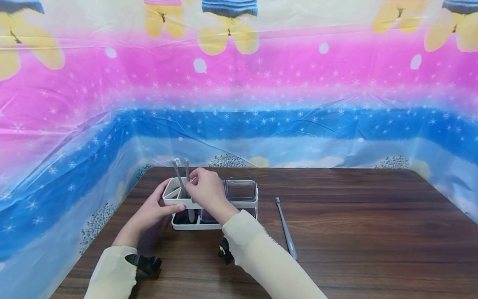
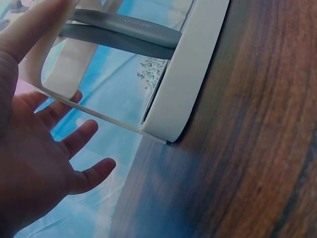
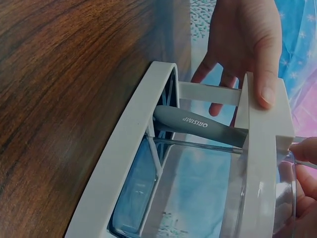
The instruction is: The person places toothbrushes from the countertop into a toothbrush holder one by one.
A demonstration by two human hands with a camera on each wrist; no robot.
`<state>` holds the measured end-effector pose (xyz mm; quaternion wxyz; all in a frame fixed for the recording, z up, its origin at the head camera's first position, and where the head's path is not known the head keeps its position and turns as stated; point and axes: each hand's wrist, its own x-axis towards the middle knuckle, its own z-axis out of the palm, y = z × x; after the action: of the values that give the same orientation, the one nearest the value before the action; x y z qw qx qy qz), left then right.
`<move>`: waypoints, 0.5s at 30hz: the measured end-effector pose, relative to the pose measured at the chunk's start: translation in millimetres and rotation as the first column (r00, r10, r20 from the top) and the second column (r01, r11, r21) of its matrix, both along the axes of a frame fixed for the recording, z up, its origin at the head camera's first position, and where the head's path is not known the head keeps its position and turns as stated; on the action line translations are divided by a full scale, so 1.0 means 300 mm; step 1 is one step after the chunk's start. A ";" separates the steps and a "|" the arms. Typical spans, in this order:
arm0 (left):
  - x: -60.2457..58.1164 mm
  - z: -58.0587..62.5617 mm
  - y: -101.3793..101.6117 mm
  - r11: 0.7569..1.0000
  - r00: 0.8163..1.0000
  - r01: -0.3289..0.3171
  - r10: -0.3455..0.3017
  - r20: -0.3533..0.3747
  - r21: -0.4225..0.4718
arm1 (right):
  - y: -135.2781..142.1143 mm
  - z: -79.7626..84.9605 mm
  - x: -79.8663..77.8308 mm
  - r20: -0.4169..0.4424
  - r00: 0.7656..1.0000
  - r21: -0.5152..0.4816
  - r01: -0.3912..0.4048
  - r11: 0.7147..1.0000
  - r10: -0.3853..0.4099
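Observation:
A white two-tier toothbrush holder [image 1: 173,201] stands at the left of the table. My left hand [image 1: 151,209] grips its left end, thumb on the front of the upper tier and fingers around the side and back. Two grey toothbrushes stand in the upper tier; the left one [image 1: 178,174] leans left. My right hand [image 1: 209,189] pinches the other toothbrush [image 1: 187,166] near its neck. Below the tier, the left wrist view shows two grey handles [image 2: 124,32] side by side. In the right wrist view one handle [image 3: 193,124] bears lettering.
Right of the holder, a third grey toothbrush [image 1: 286,232] lies on the brown wooden table [image 1: 354,232]. A clear lidded box [image 1: 242,191] fills the holder's right side. Behind the table hangs a patterned pink and blue cloth [image 1: 280,120].

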<state>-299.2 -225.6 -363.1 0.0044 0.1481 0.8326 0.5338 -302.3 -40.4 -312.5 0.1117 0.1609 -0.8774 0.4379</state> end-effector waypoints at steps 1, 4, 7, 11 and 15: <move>-0.002 -0.002 -0.001 1.000 1.000 -0.002 0.002 0.001 -0.001 | 0.001 0.001 0.000 -0.001 1.000 0.001 0.002 1.000 -0.002; -0.005 -0.008 -0.002 1.000 1.000 -0.009 0.009 0.006 -0.008 | 0.006 0.003 -0.001 0.012 1.000 -0.004 0.002 1.000 -0.002; -0.007 -0.011 -0.003 1.000 1.000 -0.012 0.013 0.013 -0.007 | 0.016 0.006 -0.001 0.015 1.000 -0.009 -0.006 1.000 0.006; -0.007 -0.011 -0.003 1.000 1.000 -0.016 0.016 0.009 -0.014 | 0.050 0.029 -0.003 -0.009 1.000 -0.015 -0.013 1.000 0.013; -0.007 -0.008 -0.001 0.999 1.000 -0.024 0.024 -0.005 -0.023 | 0.109 0.080 -0.009 -0.023 1.000 -0.039 -0.008 0.999 0.007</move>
<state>-301.3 -225.9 -365.5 -0.0021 0.1392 0.8405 0.5236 -305.1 -7.7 -288.4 0.1233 0.1670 -0.8667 0.4536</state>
